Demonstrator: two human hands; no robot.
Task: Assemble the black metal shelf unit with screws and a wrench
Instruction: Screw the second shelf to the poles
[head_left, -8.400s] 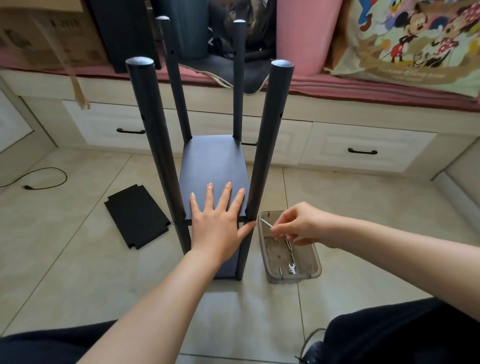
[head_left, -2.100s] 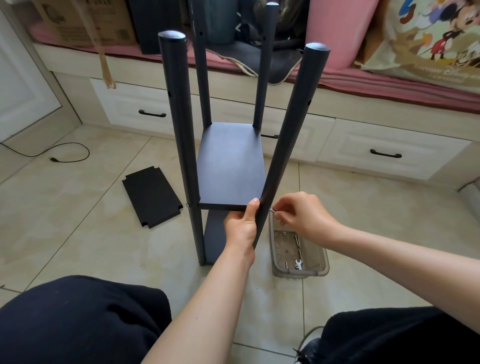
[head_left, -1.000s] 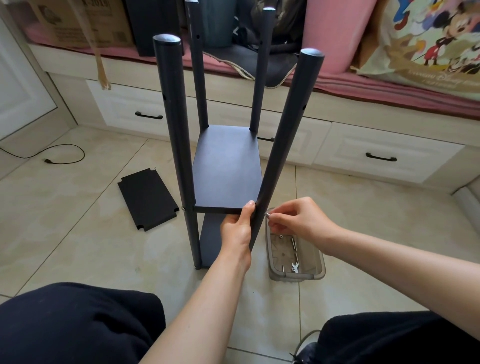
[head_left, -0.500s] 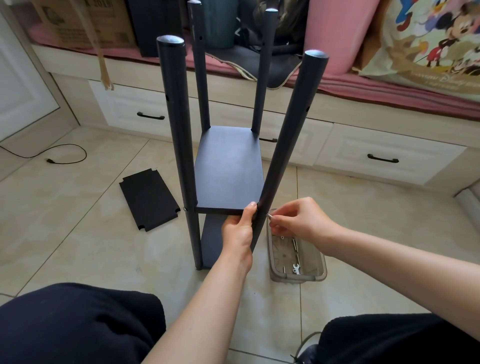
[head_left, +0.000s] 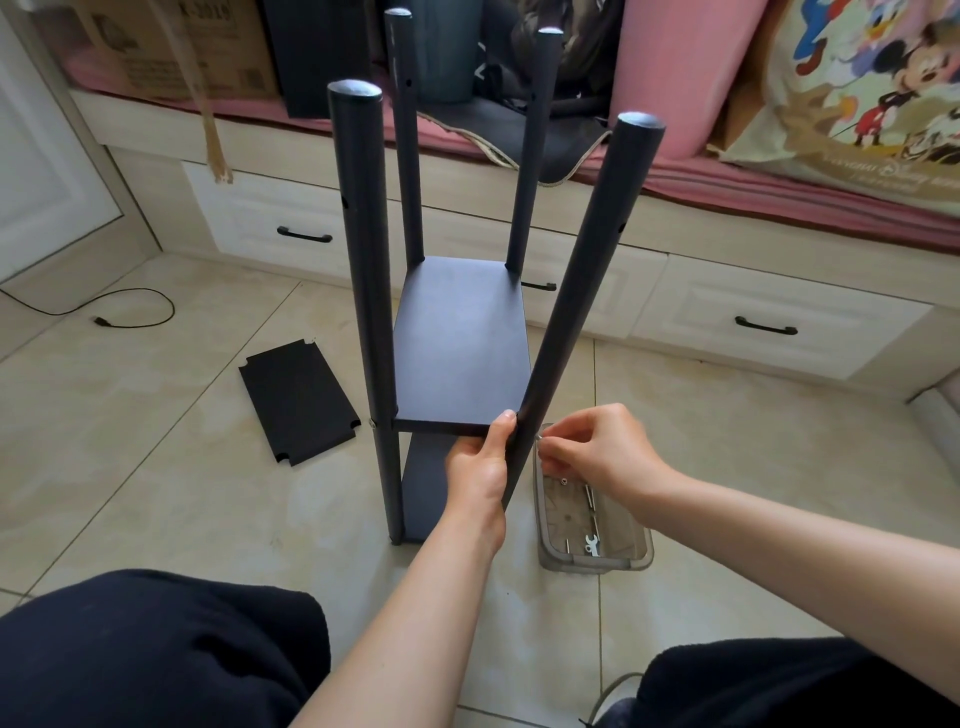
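Note:
The black shelf unit (head_left: 460, 343) stands on the tiled floor, its four round posts rising around a mounted shelf panel. My left hand (head_left: 480, 465) grips the panel's front right corner from below, thumb against the near right post (head_left: 576, 291). My right hand (head_left: 597, 454) pinches a small silver screw (head_left: 538, 439) at that post's right side, level with the panel. A clear plastic tray (head_left: 631, 558) under my right hand holds several screws and a small wrench (head_left: 590, 545).
A loose black shelf panel (head_left: 298, 400) lies flat on the floor to the left. White drawers (head_left: 769, 325) under a pink-cushioned bench run along the back. A black cable (head_left: 130, 312) lies at far left. My dark-clothed knees fill the bottom corners.
Since 8.4 s ago my left hand moved from lying flat on the panel to gripping its front right corner. My right hand brought a screw from the tray to the post and stays there.

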